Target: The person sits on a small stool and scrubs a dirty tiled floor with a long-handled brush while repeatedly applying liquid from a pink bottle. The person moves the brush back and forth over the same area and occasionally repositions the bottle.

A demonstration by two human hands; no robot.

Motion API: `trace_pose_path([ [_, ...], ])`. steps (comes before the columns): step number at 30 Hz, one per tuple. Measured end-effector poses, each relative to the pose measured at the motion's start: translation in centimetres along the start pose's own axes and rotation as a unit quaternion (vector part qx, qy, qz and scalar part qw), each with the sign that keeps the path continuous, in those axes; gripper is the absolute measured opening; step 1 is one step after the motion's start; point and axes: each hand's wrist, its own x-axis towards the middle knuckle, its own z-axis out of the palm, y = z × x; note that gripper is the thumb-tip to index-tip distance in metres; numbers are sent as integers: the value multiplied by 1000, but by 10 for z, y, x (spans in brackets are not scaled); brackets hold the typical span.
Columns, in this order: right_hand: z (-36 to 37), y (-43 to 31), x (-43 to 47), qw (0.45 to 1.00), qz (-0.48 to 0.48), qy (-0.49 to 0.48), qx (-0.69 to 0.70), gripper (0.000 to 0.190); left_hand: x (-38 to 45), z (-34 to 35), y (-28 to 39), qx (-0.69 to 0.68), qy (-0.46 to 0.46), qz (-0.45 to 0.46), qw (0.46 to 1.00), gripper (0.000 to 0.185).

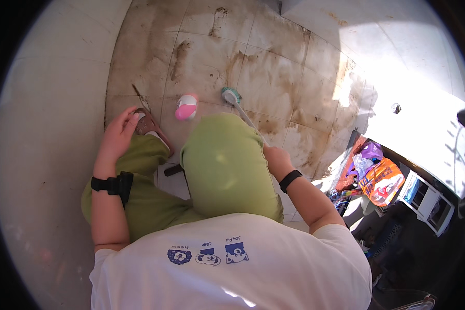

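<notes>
My right hand (277, 159) is closed around the long white handle (250, 121) of a scrub brush beside my raised right knee. The brush's head (231, 95), white with teal bristles, rests on the dirty tiled floor (205, 58). My left hand (121, 126) holds nothing that I can see; its fingers are partly apart over a brown slipper (149, 123) on my left foot. Between the slipper and the brush head is a pink-and-white container (186, 107), possibly a bottle.
Brown stains mark the floor tiles. A pale wall (50, 116) runs along the left, and strong sunlight falls on the right wall (407, 85). At the right are an orange bag (383, 181), a purple bag (372, 150) and a white frame-like item (426, 201). A dark bar (173, 170) shows between my legs.
</notes>
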Motion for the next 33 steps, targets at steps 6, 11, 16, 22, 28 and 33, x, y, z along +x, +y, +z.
trace_pose_path([
  [6,-88,-16,99,987,2,146,70,50,-11,-15,37,-59,25,64,996,47],
  [11,-109,38,71,988,-20,136,71,57,-21,-26,59,-86,71,78,991,49],
  [16,-59,103,44,980,-49,156,114,60,-44,-13,61,-75,80,136,985,47],
  [22,-38,150,-15,951,-60,251,168,62,-26,11,74,71,87,137,984,55],
  [28,-24,175,-50,930,67,316,173,43,-3,82,71,254,26,62,965,61],
  [33,-24,220,-18,919,107,318,207,41,23,114,48,280,-16,51,958,42],
])
